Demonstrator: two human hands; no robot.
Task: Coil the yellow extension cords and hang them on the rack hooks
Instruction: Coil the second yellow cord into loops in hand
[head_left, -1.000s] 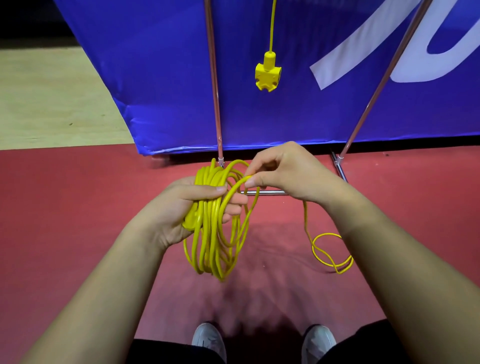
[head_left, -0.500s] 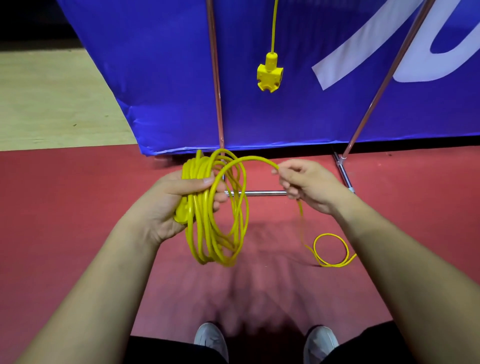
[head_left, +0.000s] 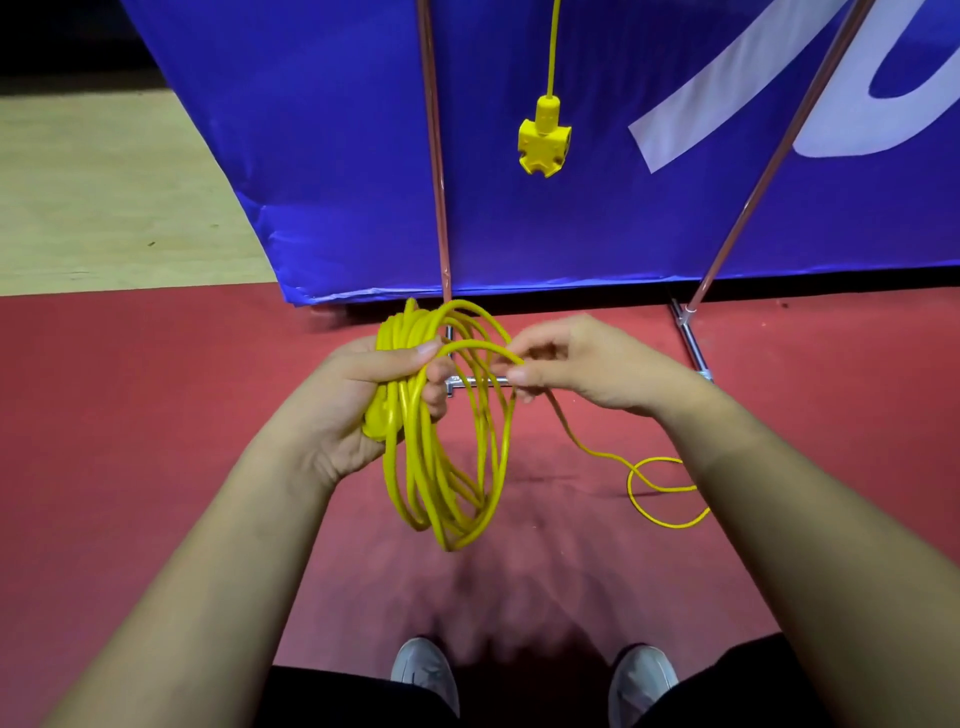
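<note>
Yellow coiled extension cord (head_left: 447, 467) hung from your left hand (head_left: 358, 405), fingers curled round its top to bind loops; your right hand (head_left: 582, 364), beside the coil, pinched the next loop (head_left: 483, 347). Beyond the coil dangled a yellow socket block (head_left: 544, 143).

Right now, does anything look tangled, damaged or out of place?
Nothing stands out. The left hand grips the yellow coil, the right hand pinches the next loop, and the loose tail lies in a slack loop on the red floor.
</note>
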